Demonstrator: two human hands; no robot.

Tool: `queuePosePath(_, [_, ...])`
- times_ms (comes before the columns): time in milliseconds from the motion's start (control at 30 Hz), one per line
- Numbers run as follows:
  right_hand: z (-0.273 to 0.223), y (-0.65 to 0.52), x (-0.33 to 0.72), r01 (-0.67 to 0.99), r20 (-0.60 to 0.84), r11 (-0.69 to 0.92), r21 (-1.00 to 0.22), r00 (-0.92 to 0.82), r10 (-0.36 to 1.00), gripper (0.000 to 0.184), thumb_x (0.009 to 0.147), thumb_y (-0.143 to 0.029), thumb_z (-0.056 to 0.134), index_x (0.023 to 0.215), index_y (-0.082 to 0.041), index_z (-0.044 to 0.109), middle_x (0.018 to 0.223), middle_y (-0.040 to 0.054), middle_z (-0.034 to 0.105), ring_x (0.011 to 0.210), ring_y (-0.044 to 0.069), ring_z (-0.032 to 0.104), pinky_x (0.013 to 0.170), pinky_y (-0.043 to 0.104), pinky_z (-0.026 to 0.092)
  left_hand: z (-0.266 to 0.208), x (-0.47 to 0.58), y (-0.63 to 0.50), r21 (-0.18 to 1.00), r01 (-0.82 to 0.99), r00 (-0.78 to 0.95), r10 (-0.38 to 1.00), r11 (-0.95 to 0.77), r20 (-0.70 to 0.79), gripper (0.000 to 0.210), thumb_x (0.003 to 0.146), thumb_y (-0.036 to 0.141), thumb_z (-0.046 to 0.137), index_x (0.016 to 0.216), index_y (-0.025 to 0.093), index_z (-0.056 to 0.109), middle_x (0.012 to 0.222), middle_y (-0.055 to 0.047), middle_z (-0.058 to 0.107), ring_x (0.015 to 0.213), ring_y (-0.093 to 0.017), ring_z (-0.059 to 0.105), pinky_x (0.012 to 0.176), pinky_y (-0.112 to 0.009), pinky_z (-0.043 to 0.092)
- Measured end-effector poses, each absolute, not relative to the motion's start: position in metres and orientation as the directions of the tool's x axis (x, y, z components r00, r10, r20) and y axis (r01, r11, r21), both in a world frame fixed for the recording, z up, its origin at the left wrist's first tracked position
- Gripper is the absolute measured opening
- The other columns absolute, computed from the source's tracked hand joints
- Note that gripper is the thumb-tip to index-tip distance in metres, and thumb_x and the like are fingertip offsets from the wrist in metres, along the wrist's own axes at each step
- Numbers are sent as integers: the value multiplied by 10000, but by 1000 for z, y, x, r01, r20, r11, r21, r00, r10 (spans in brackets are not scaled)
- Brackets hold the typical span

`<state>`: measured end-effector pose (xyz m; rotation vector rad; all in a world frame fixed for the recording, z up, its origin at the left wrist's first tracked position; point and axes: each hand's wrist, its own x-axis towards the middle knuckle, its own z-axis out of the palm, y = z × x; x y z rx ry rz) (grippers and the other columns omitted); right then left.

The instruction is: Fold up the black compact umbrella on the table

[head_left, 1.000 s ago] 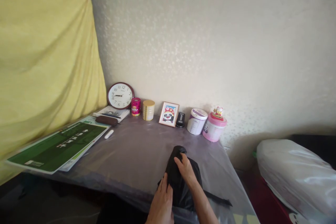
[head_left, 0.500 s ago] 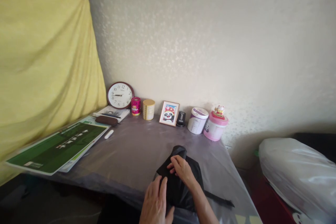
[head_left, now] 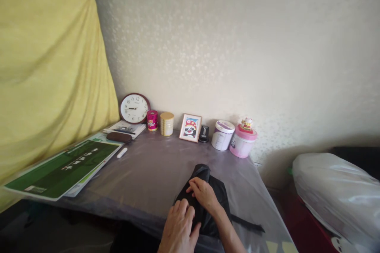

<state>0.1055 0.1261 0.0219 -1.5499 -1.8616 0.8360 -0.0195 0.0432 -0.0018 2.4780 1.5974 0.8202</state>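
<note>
A black fabric bundle (head_left: 221,189) with a strap (head_left: 247,224) trailing to the right lies near the front edge of the table. Its surface is thin and creased, and I cannot tell its kind. My left hand (head_left: 181,223) rests on its near left side, fingers bent and drawn together on the cloth, thumb lower right. Across the upper middle of the cloth lies my right hand (head_left: 203,194), fingers curled inward on the fabric. Both hands hide much of the middle of the bundle, including what the fingertips grip.
Along the wall stand a clock (head_left: 135,108), a pink can (head_left: 152,120), a yellow can (head_left: 167,124), a framed panda picture (head_left: 190,127) and two tubs (head_left: 222,136). Green booklets (head_left: 59,170), a brown case (head_left: 119,137) and a white stick-like item (head_left: 122,153) lie left. A plastic-wrapped bundle (head_left: 335,189) sits right.
My left hand has moved slightly right and its fingers have bent inward. The fingers of my right hand have curled more, and the hand sits a little lower. The black bundle stays in place.
</note>
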Motion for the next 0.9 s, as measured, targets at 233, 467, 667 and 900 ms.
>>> queuePosePath(233, [17, 110, 115, 641, 318, 383, -665, -220, 922, 241, 877, -262, 421, 935, -237, 653, 870, 23, 704, 832, 161, 631, 782, 282, 467, -52, -8, 57, 336, 755, 439, 815, -563, 378, 773, 678, 128, 509, 1380, 174, 191, 1466, -144, 212, 1309, -290, 292, 999, -401, 397])
queuePosePath(467, [-13, 139, 139, 715, 540, 559, -419, -298, 787, 273, 887, -213, 410, 1015, -213, 651, 1135, 67, 639, 1194, 228, 461, 1012, 468, 345, -56, 0, 56, 415, 784, 424, 887, -462, 185, 836, 660, 62, 482, 1404, 215, 133, 1482, -118, 61, 1343, -299, 146, 1048, -445, 326])
queuePosePath(667, [-28, 202, 153, 770, 534, 453, -450, -175, 827, 337, 898, -274, 354, 1028, -179, 650, 1141, 101, 633, 1149, 231, 517, 965, 435, 410, -53, -3, 57, 457, 779, 419, 899, -429, 131, 826, 676, 77, 473, 1404, 234, 118, 1471, -121, -9, 1342, -291, 132, 1066, -433, 290])
queuePosePath(900, [-5, 161, 142, 748, 579, 450, -488, -108, 808, 330, 911, -314, 364, 1061, -181, 626, 1118, 113, 631, 1130, 215, 521, 978, 415, 389, -45, -3, 57, 490, 780, 411, 909, -390, 68, 779, 685, 109, 472, 1397, 201, 171, 1473, -139, 54, 1345, -284, 133, 1074, -432, 267])
